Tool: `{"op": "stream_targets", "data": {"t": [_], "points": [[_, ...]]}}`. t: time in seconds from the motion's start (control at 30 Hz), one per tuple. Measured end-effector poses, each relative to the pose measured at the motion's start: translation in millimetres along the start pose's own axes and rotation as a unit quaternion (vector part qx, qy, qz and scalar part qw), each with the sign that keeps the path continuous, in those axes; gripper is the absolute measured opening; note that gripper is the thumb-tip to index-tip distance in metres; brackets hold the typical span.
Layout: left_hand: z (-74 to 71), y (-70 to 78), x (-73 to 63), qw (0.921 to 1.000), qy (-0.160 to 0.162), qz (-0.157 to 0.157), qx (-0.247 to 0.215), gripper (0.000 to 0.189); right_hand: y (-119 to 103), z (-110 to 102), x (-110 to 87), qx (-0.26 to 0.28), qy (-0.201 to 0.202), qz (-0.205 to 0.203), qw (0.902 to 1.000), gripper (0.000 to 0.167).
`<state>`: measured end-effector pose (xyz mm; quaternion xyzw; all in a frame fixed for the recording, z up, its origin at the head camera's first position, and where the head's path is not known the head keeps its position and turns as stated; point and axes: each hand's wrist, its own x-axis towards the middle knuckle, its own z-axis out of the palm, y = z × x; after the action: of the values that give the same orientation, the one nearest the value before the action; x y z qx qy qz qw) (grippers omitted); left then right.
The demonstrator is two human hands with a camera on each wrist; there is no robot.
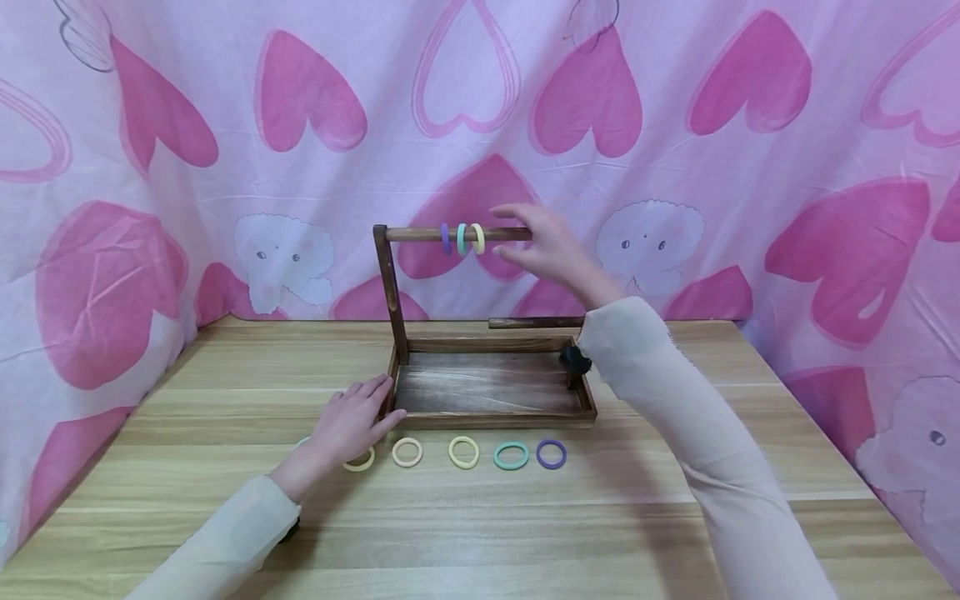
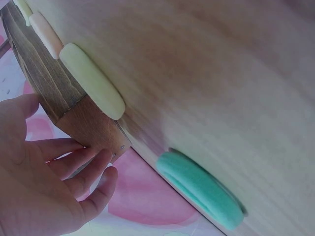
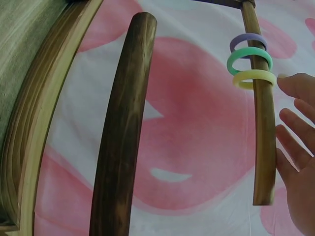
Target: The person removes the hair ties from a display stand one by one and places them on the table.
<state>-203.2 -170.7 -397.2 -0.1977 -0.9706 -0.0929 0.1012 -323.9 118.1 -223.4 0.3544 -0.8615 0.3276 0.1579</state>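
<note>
our right hand, fingers apart, near bar | left hand, fingers apart, at tray | three rings on bar, loose rings on tabletop | if we bump the bar, rings could slip off

Off-white and plain, the long left sleeve and right sleeve each have a small black piece showing near the cuff.
</note>
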Motion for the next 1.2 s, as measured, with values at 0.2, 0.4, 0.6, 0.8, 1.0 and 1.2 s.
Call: {"op": "stream_targets", "data": {"t": [0.2, 0.4, 0.6, 0.8, 1.0, 1.2], "points": [[0.0, 0.0, -0.1, 1.0, -0.002, 0.0, 0.001, 0.06, -1.7, 4.8, 4.6, 0.013, -0.009, 0.006, 0.9999, 0.053], [-0.5, 0.2, 0.0, 1.0, -0.002, -0.001, 0.001, 0.059, -3.2, 6.7, 8.7, 0.009, -0.019, 0.009, 0.9997, 0.054], [-0.9, 0.3, 0.2, 1.0, -0.007, -0.002, 0.0, 0.06, -4.3, 9.3, 13.3, 0.006, -0.033, -0.001, 0.9994, 0.052], [-0.7, -0.1, 0.1, 1.0, -0.007, -0.001, 0.001, 0.06, -4.6, 12.6, 16.1, -0.001, -0.043, -0.013, 0.999, 0.05], [-0.1, -0.3, 0.0, 1.0, -0.007, -0.001, 0.001, 0.061, -5.9, 15.3, 18.1, -0.007, -0.053, -0.024, 0.9983, 0.05], [0.0, -0.3, 0.3, 1.0, -0.006, -0.002, 0.0, 0.061, -7.0, 16.6, 18.4, -0.02, -0.053, -0.02, 0.9982, 0.05]]}}
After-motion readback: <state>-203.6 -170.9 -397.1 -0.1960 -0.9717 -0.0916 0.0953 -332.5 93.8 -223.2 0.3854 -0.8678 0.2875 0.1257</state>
